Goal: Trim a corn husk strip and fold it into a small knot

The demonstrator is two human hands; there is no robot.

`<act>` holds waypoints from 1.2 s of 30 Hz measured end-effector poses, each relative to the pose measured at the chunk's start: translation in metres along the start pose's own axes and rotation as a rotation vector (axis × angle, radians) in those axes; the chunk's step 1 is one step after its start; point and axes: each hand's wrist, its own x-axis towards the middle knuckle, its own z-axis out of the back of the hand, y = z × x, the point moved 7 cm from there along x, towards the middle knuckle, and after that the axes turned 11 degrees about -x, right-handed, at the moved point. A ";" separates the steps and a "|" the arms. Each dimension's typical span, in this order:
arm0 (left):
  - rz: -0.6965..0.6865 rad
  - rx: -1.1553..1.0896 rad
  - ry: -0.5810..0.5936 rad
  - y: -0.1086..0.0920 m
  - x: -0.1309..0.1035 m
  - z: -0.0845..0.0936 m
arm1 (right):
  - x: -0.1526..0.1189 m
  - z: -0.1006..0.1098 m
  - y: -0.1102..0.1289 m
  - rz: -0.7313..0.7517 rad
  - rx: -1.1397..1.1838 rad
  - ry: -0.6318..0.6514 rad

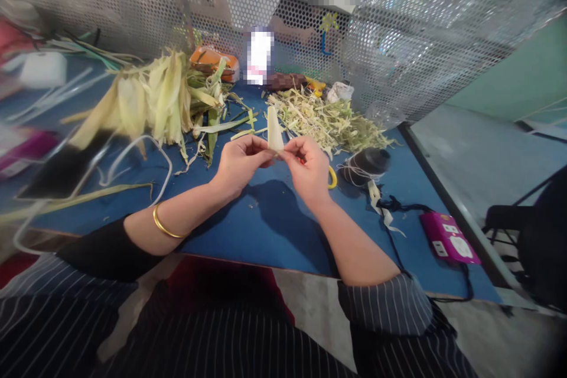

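Note:
My left hand (239,162) and my right hand (308,168) meet above the blue table (266,218), both pinching the lower end of a pale folded strip of corn husk (274,130) that stands upright between the fingertips. A gold bangle sits on my left wrist. Behind the left hand lies a pile of whole corn husks (159,97). Behind the right hand is a heap of shredded husk strips (330,118).
A spool of twine (367,164) and yellow-handled scissors (332,177) lie right of my right hand. A pink power strip (447,239) with a black cable sits near the table's right edge. A perforated metal screen (398,29) backs the table. A dark phone (62,171) lies at left.

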 end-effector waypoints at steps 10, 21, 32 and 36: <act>0.191 -0.127 -0.008 0.009 0.003 0.007 | 0.000 0.000 0.008 0.158 -0.124 0.031; -0.023 -0.003 0.049 -0.002 0.001 0.001 | 0.000 -0.002 -0.005 -0.067 0.029 0.036; -0.040 0.076 0.093 -0.001 -0.001 -0.003 | 0.000 -0.004 -0.011 -0.127 0.097 0.011; -0.030 0.094 0.054 0.000 -0.001 0.000 | 0.001 -0.003 -0.006 -0.107 0.101 0.031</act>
